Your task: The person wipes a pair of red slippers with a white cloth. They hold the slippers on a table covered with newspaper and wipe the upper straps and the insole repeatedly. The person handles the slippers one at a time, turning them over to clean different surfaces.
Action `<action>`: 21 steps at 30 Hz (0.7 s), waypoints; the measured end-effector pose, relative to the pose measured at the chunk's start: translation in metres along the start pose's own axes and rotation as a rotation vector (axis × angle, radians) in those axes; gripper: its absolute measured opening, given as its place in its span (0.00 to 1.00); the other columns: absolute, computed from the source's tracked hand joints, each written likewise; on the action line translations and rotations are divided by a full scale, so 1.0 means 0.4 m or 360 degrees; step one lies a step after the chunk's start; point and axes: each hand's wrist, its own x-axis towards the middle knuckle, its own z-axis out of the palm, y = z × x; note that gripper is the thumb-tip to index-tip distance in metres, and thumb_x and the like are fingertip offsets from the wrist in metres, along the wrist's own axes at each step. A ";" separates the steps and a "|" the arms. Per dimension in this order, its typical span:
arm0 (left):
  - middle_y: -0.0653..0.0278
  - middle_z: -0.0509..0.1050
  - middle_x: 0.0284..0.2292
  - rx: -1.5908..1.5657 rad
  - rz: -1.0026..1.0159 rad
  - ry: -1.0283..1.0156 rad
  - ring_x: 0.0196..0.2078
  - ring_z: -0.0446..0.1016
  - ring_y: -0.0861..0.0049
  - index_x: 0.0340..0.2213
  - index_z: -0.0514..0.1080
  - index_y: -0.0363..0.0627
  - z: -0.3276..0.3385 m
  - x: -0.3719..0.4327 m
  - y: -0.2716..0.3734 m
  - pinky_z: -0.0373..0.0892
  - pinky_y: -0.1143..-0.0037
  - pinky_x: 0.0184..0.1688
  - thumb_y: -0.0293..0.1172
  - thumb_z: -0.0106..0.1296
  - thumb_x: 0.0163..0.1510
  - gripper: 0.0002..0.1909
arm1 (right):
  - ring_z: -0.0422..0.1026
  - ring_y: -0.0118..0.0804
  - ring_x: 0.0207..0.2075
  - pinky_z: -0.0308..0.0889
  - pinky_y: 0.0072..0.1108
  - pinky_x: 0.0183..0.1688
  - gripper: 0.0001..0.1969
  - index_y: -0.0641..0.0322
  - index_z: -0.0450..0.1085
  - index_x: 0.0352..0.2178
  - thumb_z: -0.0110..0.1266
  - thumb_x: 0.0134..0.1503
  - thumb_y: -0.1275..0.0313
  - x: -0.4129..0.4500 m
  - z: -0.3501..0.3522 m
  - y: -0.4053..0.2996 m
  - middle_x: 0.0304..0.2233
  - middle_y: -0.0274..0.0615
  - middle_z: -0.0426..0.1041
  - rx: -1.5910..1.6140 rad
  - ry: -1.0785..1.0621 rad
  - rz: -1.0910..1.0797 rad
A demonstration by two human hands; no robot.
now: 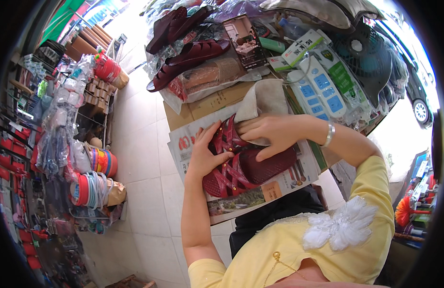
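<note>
A pair of dark red strappy sandals lies side by side on a newspaper. My left hand grips the sandals at their toe end, its thumb between the crossed straps and its fingers at the far edge. With my right hand I hold a beige cloth against the far sandal; the fingertips are partly hidden under its straps and the cloth. A silver bracelet is on my right wrist. Gold-coloured studs dot the straps.
Cardboard lies under the newspaper. Beyond are more maroon slippers, bagged footwear, a picture box, packaged power strips and a dark fan. Shelves of packed goods stand left across a tiled floor; a car is at right.
</note>
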 end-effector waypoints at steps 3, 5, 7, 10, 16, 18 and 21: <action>0.52 0.70 0.56 0.0007 -0.0026 -0.0018 0.60 0.64 0.55 0.60 0.64 0.42 -0.008 -0.005 0.003 0.52 0.62 0.68 0.44 0.73 0.33 0.53 | 0.68 0.55 0.54 0.64 0.36 0.56 0.37 0.71 0.68 0.51 0.64 0.49 0.50 -0.071 -0.043 -0.007 0.52 0.53 0.71 -0.0300 0.0157 -0.0094; 0.53 0.71 0.55 0.0032 0.0005 0.0026 0.60 0.65 0.55 0.59 0.65 0.43 -0.008 -0.010 0.004 0.50 0.59 0.69 0.43 0.73 0.33 0.51 | 0.66 0.55 0.56 0.61 0.37 0.60 0.38 0.68 0.67 0.54 0.64 0.49 0.50 -0.075 -0.044 -0.006 0.54 0.52 0.70 -0.0562 0.0081 -0.0032; 0.54 0.72 0.54 0.0055 0.0065 0.0055 0.59 0.66 0.54 0.58 0.66 0.45 -0.004 -0.003 0.003 0.48 0.56 0.70 0.42 0.73 0.33 0.49 | 0.64 0.54 0.58 0.55 0.37 0.64 0.35 0.67 0.69 0.51 0.61 0.51 0.50 -0.073 -0.009 -0.002 0.52 0.52 0.71 -0.0312 0.0168 0.0074; 0.54 0.72 0.54 0.0055 0.0077 0.0050 0.59 0.67 0.54 0.58 0.66 0.45 -0.001 -0.001 -0.005 0.48 0.56 0.69 0.43 0.73 0.33 0.49 | 0.64 0.55 0.57 0.57 0.37 0.62 0.34 0.68 0.70 0.50 0.61 0.51 0.49 -0.013 0.015 -0.017 0.51 0.51 0.72 -0.0318 0.0091 0.0101; 0.54 0.72 0.53 0.0002 0.0079 0.0079 0.57 0.68 0.54 0.58 0.66 0.44 0.006 -0.006 -0.009 0.48 0.56 0.69 0.43 0.72 0.33 0.49 | 0.60 0.53 0.61 0.57 0.37 0.62 0.32 0.61 0.67 0.54 0.63 0.51 0.56 -0.007 -0.060 -0.019 0.55 0.51 0.68 -0.0034 -0.0342 0.0358; 0.53 0.73 0.53 0.0009 0.0114 0.0082 0.57 0.68 0.55 0.58 0.66 0.43 0.005 -0.007 -0.013 0.48 0.56 0.69 0.44 0.73 0.33 0.49 | 0.60 0.53 0.61 0.57 0.38 0.62 0.31 0.60 0.68 0.53 0.63 0.51 0.57 -0.007 -0.075 -0.043 0.56 0.51 0.67 -0.0287 0.0189 0.0201; 0.53 0.73 0.53 0.0028 0.0065 0.0087 0.56 0.69 0.55 0.57 0.67 0.43 0.002 -0.009 -0.002 0.49 0.58 0.69 0.43 0.73 0.33 0.49 | 0.63 0.53 0.59 0.61 0.38 0.59 0.25 0.61 0.71 0.48 0.63 0.51 0.59 0.007 -0.051 -0.029 0.55 0.48 0.68 -0.0574 0.0758 -0.0009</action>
